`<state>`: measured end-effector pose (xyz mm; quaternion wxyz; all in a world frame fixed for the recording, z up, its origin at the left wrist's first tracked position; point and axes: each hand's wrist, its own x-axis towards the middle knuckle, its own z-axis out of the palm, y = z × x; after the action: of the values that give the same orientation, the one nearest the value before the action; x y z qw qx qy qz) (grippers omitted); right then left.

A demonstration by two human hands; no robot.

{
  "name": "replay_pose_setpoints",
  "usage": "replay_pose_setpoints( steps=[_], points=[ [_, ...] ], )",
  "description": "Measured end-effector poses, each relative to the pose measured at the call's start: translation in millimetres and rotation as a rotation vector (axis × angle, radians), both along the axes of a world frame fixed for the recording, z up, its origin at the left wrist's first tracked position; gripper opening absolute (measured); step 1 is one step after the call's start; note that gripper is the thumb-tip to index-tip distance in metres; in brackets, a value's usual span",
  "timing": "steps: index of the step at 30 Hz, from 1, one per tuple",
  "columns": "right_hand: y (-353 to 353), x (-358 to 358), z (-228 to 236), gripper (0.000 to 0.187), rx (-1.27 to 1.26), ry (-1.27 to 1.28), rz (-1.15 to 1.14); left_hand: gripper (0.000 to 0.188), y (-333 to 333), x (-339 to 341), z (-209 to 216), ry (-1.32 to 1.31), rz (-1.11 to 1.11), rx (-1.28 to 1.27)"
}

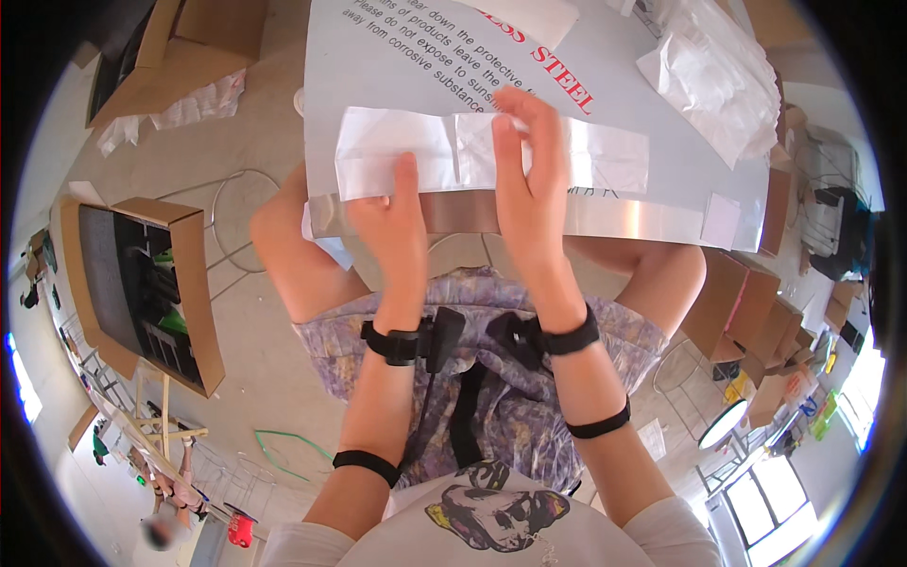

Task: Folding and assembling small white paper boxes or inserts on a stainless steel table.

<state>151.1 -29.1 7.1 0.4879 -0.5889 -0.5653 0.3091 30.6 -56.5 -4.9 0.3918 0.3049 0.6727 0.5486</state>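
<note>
A long white strip [397, 142], creased and thin like paper or plastic film, lies across the metal-topped table [368, 57] in front of me. My left hand [392, 222] grips its near edge at the left, thumb on top and the other fingers mostly hidden. Over the strip's middle is my right hand [531, 175], its thumb and fingers apart and slightly curved. Whether its fingertips touch the strip is unclear. Toward the right end the strip turns more see-through.
A pile of thin white plastic bags [718, 80] lies at the table's far right. Another white sheet [539, 17] is at the far edge. An open cardboard box [194, 293] with dark contents stands at the left; more boxes [732, 293] stand at the right.
</note>
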Motion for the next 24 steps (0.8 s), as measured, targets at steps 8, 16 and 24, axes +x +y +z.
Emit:
replay_pose_setpoints(
  steps=[8,16,24],
  points=[
    [32.1,-26.3,-60.0,0.045,0.109,-0.82,-0.044,0.025,3.4,-33.3,-16.4,-0.165,0.11,-0.077],
    [31.9,-31.3,-66.2,0.048,0.09,-0.894,-0.039,0.024,-1.2,-20.4,7.4,0.047,0.088,0.039],
    [23.1,-19.8,-43.5,0.048,0.054,-0.314,-0.115,0.015,7.6,25.2,24.1,0.068,-0.022,0.153]
  ],
)
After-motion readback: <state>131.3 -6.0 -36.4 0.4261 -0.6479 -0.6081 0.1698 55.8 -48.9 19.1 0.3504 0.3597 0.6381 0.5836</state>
